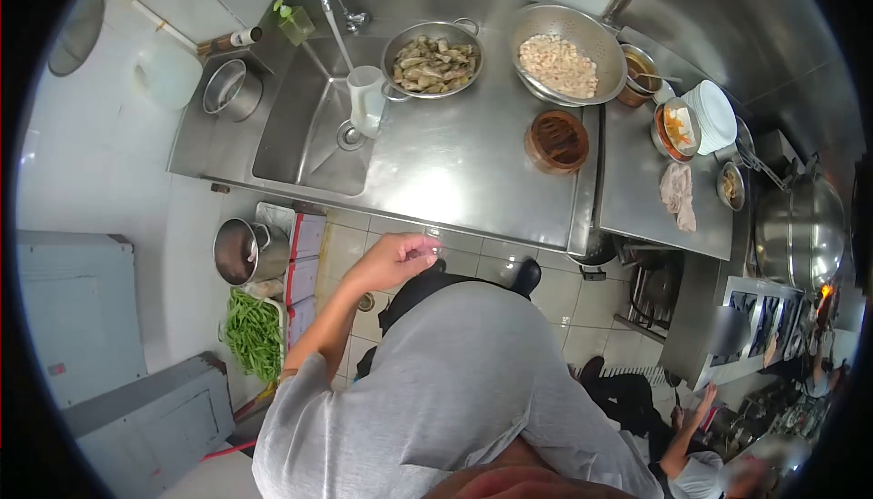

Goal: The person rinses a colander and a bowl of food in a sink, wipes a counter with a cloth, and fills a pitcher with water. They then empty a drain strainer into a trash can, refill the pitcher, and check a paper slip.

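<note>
A left hand is seen raised just in front of the near edge of a stainless-steel surface, its fingers drawn together around a small clear object; the object is glassy and see-through, and too small for its kind to be told. The right hand is not seen. On the surface, well apart from the hand, a round brown bowl is set near the right edge. Behind it, a metal bowl of grey-green pieces and a colander of pale diced pieces are placed side by side. A sink with a white jug under its tap is seen at the left. Green beans are laid on the floor below.
</note>
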`<state>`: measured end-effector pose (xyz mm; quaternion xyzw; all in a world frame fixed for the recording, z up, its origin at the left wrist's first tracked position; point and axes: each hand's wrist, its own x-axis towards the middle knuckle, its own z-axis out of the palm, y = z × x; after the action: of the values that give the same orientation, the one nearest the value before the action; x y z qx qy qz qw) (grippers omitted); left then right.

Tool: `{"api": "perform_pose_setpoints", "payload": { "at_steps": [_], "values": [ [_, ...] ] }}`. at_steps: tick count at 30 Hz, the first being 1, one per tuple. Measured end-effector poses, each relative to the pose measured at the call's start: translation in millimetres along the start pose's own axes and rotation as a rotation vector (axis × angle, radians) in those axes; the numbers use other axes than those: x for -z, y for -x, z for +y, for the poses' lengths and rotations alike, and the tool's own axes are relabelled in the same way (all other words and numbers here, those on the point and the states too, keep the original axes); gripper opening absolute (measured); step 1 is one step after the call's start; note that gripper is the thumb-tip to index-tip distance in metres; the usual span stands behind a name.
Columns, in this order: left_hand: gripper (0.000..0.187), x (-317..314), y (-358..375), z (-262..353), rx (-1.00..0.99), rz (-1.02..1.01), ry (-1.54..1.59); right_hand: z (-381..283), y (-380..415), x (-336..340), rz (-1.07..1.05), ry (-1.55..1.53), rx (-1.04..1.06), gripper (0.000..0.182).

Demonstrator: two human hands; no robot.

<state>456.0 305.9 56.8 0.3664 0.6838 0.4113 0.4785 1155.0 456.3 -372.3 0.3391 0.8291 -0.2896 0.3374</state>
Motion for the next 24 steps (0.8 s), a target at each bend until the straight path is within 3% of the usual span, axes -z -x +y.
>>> {"api": "perform_pose_setpoints", "payload": {
  "at_steps": [3, 8, 11, 12, 13, 14, 16, 19, 22, 24],
  "values": [
    [0.034, 29, 22, -18, 0.026, -0.023, 0.002, -112, 73, 33, -0.057, -0.472, -0.31, 0.042],
    [0.034, 62, 39, -24, -0.023, -0.08, -0.047, -202, 79, 28, -0.022, -0.625, -0.36, 0.036],
    [0.035, 67, 42, -20, -0.012, -0.135, -0.076, -210, 53, 20, 0.058, -0.373, -0.188, 0.033],
    [0.035, 65, 46, -21, -0.019, -0.147, -0.079, -232, 70, 72, 0.378, -0.015, 0.152, 0.023],
    [0.035, 62, 50, -22, -0.026, -0.156, -0.083, -224, 51, 65, 0.508, 0.161, 0.16, 0.025],
    [0.034, 60, 55, -22, -0.033, -0.163, -0.088, -246, 62, 101, 0.26, -0.525, -0.144, 0.019],
    [0.036, 53, 72, -24, -0.024, -0.173, -0.087, -270, 68, 122, 0.447, -1.109, -0.448, 0.018],
    [0.036, 41, 108, -36, -0.005, -0.158, -0.086, -272, 59, 109, 0.474, -1.135, -0.479, 0.01],
    [0.037, 43, 144, -53, 0.09, -0.134, -0.073, -246, 43, 44, 0.277, -0.937, -0.274, 0.016],
    [0.036, 48, 175, -63, 0.149, -0.089, -0.077, -230, 37, -10, 0.132, -0.904, -0.245, 0.011]
  ]
}}
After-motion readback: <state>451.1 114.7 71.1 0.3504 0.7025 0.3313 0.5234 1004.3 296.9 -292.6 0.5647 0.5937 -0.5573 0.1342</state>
